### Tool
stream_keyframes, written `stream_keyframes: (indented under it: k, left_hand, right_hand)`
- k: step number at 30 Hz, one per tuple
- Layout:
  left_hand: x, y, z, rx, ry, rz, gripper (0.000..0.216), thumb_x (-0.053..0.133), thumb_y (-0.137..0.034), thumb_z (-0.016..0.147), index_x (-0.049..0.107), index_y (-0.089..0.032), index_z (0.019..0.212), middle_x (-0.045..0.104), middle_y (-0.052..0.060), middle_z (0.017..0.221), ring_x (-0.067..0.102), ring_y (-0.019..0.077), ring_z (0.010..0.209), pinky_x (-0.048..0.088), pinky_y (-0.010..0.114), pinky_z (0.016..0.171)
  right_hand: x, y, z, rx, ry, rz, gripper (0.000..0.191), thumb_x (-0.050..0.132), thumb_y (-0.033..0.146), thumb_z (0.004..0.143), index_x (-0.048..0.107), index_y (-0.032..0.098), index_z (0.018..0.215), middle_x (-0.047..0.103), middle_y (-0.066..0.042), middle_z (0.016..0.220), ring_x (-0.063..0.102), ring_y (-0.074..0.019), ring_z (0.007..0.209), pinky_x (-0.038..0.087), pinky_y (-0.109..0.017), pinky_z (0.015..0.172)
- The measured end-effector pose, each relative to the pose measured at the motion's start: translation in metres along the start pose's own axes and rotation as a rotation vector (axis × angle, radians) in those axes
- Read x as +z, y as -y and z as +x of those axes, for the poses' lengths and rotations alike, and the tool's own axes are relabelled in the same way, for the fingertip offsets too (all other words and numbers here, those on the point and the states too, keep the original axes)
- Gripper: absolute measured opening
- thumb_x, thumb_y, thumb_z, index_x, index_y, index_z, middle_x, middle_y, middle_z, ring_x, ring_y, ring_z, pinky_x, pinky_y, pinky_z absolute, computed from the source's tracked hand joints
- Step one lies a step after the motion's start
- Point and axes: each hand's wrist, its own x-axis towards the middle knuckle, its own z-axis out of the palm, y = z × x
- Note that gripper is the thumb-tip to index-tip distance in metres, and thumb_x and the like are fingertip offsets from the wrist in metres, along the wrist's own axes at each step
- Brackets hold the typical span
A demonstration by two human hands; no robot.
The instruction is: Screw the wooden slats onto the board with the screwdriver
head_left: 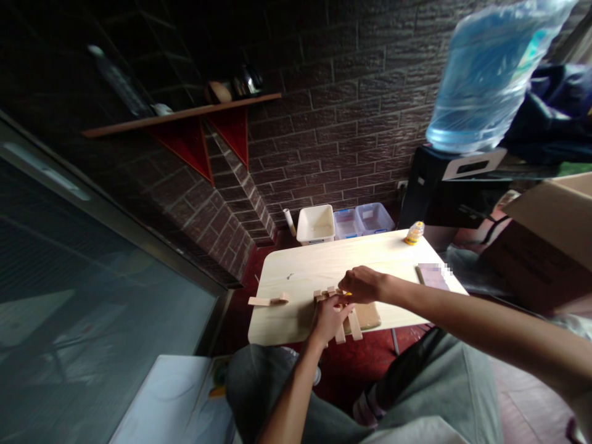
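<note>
A frame of pale wooden slats [348, 325] lies on a small light wooden table [324, 262], near its front edge. My left hand [329, 319] rests on top of the slats with fingers curled over them, holding them down. My right hand [363, 285] is closed just above, pinching something small and yellow that I cannot make out, at the top of the slats. A brown board [370, 316] lies under the slats. Two loose wooden pieces [268, 300] lie to the left.
A small yellow bottle [414, 233] stands at the table's far right corner, a phone [432, 275] at the right edge. White and clear plastic bins [342, 223] sit on the floor behind. A water dispenser [481, 80] and cardboard box [550, 234] stand to the right.
</note>
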Motion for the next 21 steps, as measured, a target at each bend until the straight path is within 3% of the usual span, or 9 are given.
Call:
stream_keyframes:
  k: [4, 9, 15, 21]
  left_hand:
    - [-0.001, -0.002, 0.001, 0.013, 0.010, -0.025, 0.019, 0.066, -0.030, 0.084, 0.074, -0.018, 0.096, 0.076, 0.006, 0.096, 0.069, 0.0186, 0.083, 0.053, 0.028, 0.075]
    - [-0.001, 0.002, 0.002, 0.003, 0.016, 0.010, 0.019, 0.066, -0.033, 0.084, 0.074, -0.018, 0.092, 0.076, 0.005, 0.092, 0.069, 0.0185, 0.082, 0.052, 0.027, 0.074]
    - [-0.001, 0.001, 0.001, 0.004, 0.008, -0.059, 0.018, 0.066, -0.031, 0.083, 0.074, -0.018, 0.092, 0.076, 0.006, 0.092, 0.069, 0.0180, 0.083, 0.053, 0.026, 0.075]
    - [0.001, 0.006, 0.001, -0.003, 0.016, -0.057, 0.019, 0.068, -0.033, 0.082, 0.074, -0.018, 0.091, 0.076, 0.005, 0.091, 0.068, 0.0182, 0.083, 0.052, 0.026, 0.074]
  right_hand:
    - [-0.010, 0.000, -0.002, -0.020, 0.018, -0.007, 0.032, 0.059, 0.038, 0.091, 0.070, 0.012, 0.108, 0.074, -0.017, 0.097, 0.072, -0.0285, 0.088, 0.054, -0.032, 0.068]
    - [-0.006, 0.001, -0.001, -0.037, -0.003, -0.020, 0.020, 0.058, 0.022, 0.091, 0.071, 0.011, 0.100, 0.074, -0.017, 0.093, 0.072, -0.0264, 0.085, 0.053, -0.030, 0.068]
    - [0.002, -0.003, 0.002, -0.050, -0.033, 0.014, 0.020, 0.057, 0.020, 0.091, 0.072, 0.010, 0.099, 0.075, -0.017, 0.091, 0.072, -0.0235, 0.081, 0.052, -0.028, 0.067]
    - [0.003, -0.002, 0.003, -0.038, 0.001, -0.008, 0.029, 0.053, 0.031, 0.094, 0.071, 0.009, 0.102, 0.075, -0.019, 0.092, 0.072, -0.0259, 0.080, 0.052, -0.030, 0.065]
